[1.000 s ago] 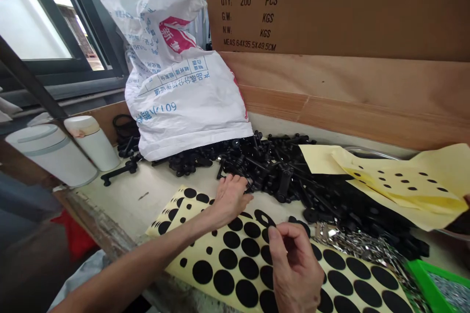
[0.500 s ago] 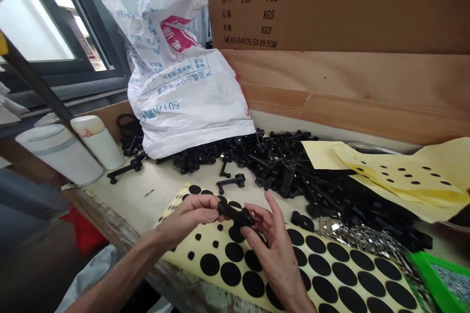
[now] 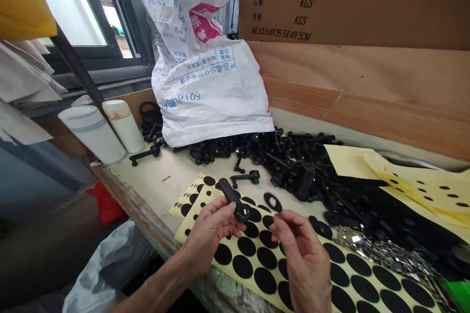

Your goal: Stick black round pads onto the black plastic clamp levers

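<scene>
My left hand (image 3: 216,227) is closed around a black crank handle (image 3: 231,194). The narrow end of the handle points up and away, and its round end with a shiny centre faces me. To the right, my right hand (image 3: 303,249) pinches a thin black ring (image 3: 278,207) with a hole in its middle, held apart from the handle. Beneath both hands lies a pale yellow sheet (image 3: 182,232) of black round stickers. A loose crank handle (image 3: 246,177) rests on the table just beyond the hands.
A heap of black handles (image 3: 279,164) spreads in front of a white woven sack (image 3: 216,93). Metal parts (image 3: 389,254) lie on the right, near yellow backing sheets (image 3: 352,161). Two white bottles (image 3: 93,137) stand on the left. A cardboard box (image 3: 360,5) is behind.
The view has shifted, and the crank handle has been turned more upright in my left hand. My right hand has moved away from it and now pinches the black ring.
</scene>
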### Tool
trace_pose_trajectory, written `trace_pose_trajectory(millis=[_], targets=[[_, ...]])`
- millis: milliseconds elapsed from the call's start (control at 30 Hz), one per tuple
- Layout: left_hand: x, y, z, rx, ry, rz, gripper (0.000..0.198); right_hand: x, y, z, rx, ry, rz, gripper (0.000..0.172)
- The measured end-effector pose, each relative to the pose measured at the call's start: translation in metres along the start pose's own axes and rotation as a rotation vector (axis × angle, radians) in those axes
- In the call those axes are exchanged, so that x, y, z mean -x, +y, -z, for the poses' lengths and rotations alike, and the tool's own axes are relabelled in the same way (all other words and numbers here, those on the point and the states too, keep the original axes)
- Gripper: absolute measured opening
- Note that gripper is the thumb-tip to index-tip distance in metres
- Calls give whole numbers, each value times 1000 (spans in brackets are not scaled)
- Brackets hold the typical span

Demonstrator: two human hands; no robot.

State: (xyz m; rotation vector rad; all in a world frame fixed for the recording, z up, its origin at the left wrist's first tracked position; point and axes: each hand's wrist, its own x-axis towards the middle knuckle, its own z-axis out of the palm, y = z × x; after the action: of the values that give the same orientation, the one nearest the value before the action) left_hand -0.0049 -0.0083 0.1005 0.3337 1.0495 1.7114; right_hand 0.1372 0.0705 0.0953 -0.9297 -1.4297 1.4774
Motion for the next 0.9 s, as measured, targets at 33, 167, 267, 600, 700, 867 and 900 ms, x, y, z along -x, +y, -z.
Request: trace_pose_trajectory(millis=[33, 167, 267, 600, 700, 867, 900], targets=[[0, 1, 3, -9, 0, 10, 21, -1, -4, 2, 9, -15, -30, 18], [0, -1, 5, -53, -4, 10, 22, -2, -11, 4, -36, -165, -205, 31], [0, -4, 2, -75, -18, -12, 21, -1, -10, 2, -58, -212, -320, 31], [0, -6, 2, -99, -25, -42, 27, 0, 0, -5, -58, -252, -398, 34], [0, -6, 1, -104, -31, -44, 24, 1, 0, -7, -54, -236, -405, 33], [1, -4, 0, -105, -38, -31, 23, 1, 2, -8, -52, -221, -431, 32], [1, -4, 0, -102, -38, -28, 23, 0, 3, -8, -50, -225, -434, 32]])
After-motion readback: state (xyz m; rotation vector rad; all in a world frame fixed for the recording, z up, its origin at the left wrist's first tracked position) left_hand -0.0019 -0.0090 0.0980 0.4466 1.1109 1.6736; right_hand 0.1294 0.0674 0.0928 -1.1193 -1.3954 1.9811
